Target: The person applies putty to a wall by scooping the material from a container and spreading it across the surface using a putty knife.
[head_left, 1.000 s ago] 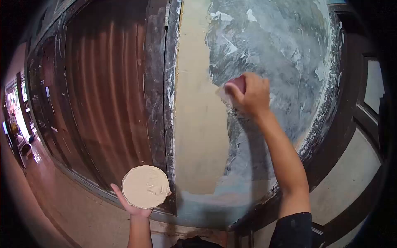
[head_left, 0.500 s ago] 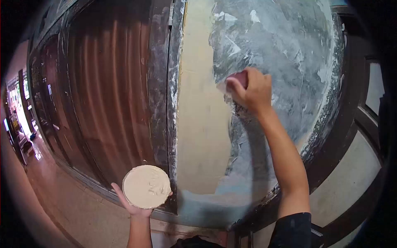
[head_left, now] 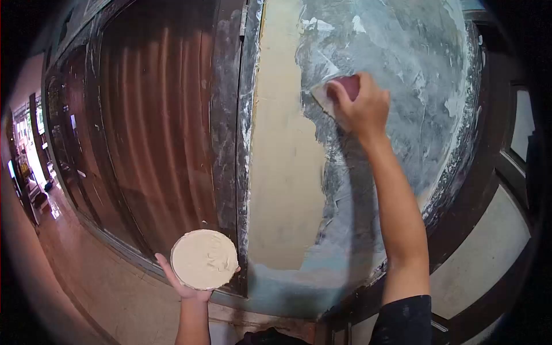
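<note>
My right hand (head_left: 368, 109) is closed on a putty knife with a dark red handle (head_left: 348, 86). The knife's pale, wide blade (head_left: 323, 98) is at the grey, patchy wall (head_left: 402, 138), just right of a cream-coloured coat of putty (head_left: 287, 172); whether its edge touches is hard to tell. Low on the left, my left hand (head_left: 183, 286) supports a round tub of cream putty (head_left: 201, 259) from below, thumb along its left side and fingertips showing at the right rim. The putty's surface is mostly smooth, with rough marks on its right half.
Left of the wall stands a dark-framed door or window with a brown curtain-like panel (head_left: 155, 126). A dark frame with pale panels (head_left: 483, 259) curves along the right. Tiled floor (head_left: 109, 282) stretches back to a bright opening (head_left: 35, 138) at the far left.
My right hand with the putty knife has moved up and slightly right, off the edge of the cream coat. The left hand and tub stay nearly in place.
</note>
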Demonstrator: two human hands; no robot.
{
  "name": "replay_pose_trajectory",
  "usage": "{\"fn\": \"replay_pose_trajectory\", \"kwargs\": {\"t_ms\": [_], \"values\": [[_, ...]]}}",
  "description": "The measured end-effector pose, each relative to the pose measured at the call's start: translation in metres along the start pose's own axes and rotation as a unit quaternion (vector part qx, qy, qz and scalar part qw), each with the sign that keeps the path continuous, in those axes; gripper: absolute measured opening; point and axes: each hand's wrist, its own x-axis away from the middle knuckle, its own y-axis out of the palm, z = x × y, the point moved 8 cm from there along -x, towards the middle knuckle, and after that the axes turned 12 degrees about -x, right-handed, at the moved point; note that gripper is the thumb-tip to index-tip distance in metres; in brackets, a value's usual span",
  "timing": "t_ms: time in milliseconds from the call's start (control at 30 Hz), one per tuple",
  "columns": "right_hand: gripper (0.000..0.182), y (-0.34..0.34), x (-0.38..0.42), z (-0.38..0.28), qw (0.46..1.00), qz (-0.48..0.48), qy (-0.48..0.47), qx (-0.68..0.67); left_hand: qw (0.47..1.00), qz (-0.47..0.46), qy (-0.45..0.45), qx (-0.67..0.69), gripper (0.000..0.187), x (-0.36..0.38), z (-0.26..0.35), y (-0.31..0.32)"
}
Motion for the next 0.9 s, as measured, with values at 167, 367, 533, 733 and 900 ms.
{"fn": "replay_pose_trajectory", "kwargs": {"t_ms": [167, 367, 533, 733, 900], "values": [[0.049, 0.014, 0.052, -0.029, 0.973, -0.206, -0.057, -0.092, 1.000, 0.008, 0.003, -0.010, 0.105, -0.002, -0.002, -0.004], [0.045, 0.057, 0.119, -0.071, 0.908, -0.288, -0.302, -0.029, 0.998, 0.057, 0.040, 0.000, 0.100, -0.005, 0.005, -0.023], [0.049, 0.008, 0.002, -0.008, 0.999, 0.003, -0.007, 0.039, 1.000, 0.012, 0.011, -0.025, 0.104, -0.004, -0.002, -0.011], [0.039, 0.044, 0.158, -0.077, 0.889, -0.352, -0.266, -0.121, 0.999, -0.008, 0.022, -0.022, 0.104, -0.001, 0.003, -0.012], [0.042, 0.042, 0.082, -0.051, 0.956, -0.211, -0.204, -0.024, 1.000, 0.008, 0.019, -0.013, 0.105, -0.003, 0.002, -0.014]]}}
